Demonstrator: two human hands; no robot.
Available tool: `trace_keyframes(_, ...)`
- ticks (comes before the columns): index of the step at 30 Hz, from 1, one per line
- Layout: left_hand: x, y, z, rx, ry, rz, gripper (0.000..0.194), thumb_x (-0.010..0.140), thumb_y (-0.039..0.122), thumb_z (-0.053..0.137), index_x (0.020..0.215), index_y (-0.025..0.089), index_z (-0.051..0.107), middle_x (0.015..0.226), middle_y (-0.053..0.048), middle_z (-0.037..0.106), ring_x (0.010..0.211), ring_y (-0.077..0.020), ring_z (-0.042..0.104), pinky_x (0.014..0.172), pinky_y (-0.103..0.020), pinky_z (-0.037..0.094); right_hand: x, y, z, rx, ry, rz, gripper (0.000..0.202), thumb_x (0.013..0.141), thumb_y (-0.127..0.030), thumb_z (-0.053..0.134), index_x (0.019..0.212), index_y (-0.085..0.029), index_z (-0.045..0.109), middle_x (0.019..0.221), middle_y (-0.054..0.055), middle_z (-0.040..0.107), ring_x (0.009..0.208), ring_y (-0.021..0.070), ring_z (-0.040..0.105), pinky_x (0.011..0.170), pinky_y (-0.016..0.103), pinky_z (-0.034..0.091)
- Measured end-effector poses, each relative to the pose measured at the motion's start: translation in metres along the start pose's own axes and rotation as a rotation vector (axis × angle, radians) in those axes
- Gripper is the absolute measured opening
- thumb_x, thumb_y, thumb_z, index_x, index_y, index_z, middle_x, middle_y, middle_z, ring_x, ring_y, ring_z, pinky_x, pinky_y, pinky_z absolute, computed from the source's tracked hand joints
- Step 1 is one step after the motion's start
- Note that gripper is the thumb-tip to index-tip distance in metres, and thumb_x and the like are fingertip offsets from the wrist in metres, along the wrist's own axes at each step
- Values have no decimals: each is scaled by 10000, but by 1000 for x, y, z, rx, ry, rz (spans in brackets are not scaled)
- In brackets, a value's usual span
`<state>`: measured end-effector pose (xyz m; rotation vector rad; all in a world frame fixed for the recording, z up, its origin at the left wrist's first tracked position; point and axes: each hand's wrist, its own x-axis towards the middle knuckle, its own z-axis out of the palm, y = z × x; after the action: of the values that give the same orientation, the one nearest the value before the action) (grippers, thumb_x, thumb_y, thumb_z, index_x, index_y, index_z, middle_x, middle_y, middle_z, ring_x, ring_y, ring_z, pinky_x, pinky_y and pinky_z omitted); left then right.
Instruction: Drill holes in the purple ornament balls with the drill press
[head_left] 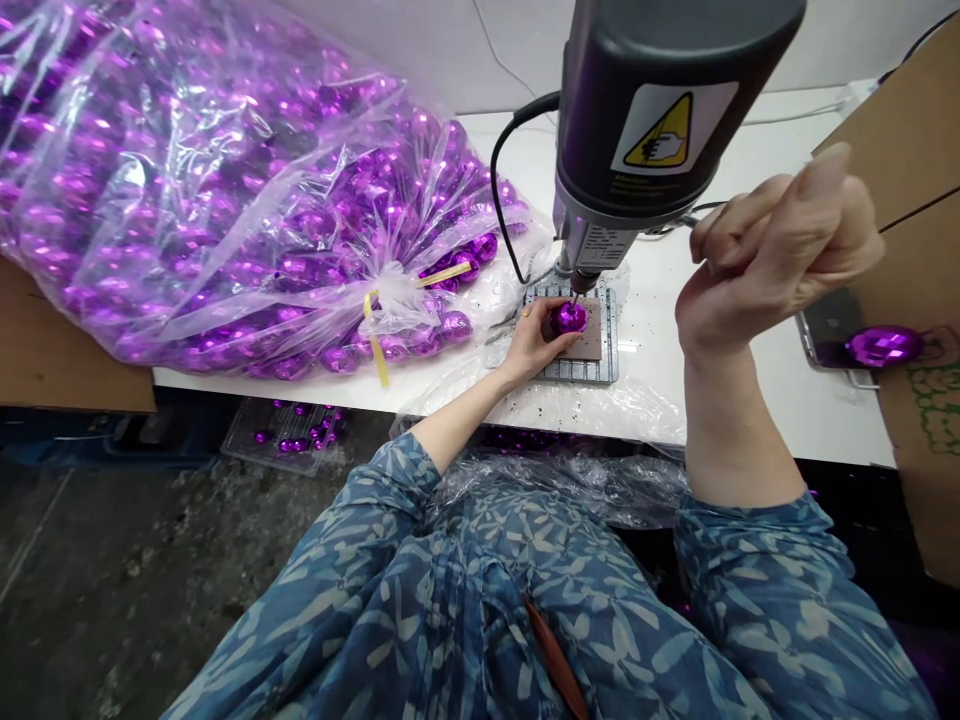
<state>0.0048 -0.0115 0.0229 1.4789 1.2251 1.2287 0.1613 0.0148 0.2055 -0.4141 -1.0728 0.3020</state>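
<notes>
A shiny purple faceted ball (572,318) sits on a brown block (592,345) on the metal base of a drill press (637,110). My left hand (538,338) grips the ball from its left and front, thumb and fingers around it. The drill's tip meets the top of the ball; whether it has gone in is too small to tell. My right hand (780,245) is raised to the right of the drill head, its fingers curled round the end of a lever (688,221), most of which is hidden.
A large clear bag (247,200) of purple balls, tied with yellow ribbon, covers the table's left. Cardboard boxes (911,130), a phone (829,325) and a purple ball (885,346) are at the right. A tray (289,440) with balls is on the floor.
</notes>
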Motion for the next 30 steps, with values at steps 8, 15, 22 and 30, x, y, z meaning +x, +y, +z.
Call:
trace_keyframes(8,-2,2,-2,16,-5,30,508,895,421,1001,1305,273,739,1401,-127,760,1402,-358,687,1309,-568,496,-9,12,-10,-65,22,-64,868,966,-765,774,691,-209,166,524,-42,43,415,79,186,433,334,228)
trace_keyframes(15,-1,3,-1,9,-10,-2,543,865,461,1024,1300,294,744,1398,-117,768,1426,-371,673,1340,-591,471,-21,34,-27,-122,17,-75,790,982,-805,708,692,-233,248,533,-42,107,447,98,185,461,367,304)
trace_keyframes(22,-1,1,0,1,-1,4,550,860,494,1032,1279,292,740,1411,-117,770,1429,-366,680,1345,-590,475,-29,48,-43,-63,-10,-166,724,1020,-643,724,646,-200,290,523,-46,153,457,67,171,498,342,347)
trace_keyframes(30,-1,-6,1,33,6,44,518,894,427,1025,1299,286,733,1400,-119,771,1388,-348,703,1313,-585,515,-38,47,-46,-86,-74,-196,825,1042,-669,698,581,-175,224,453,-48,154,393,46,196,452,312,327)
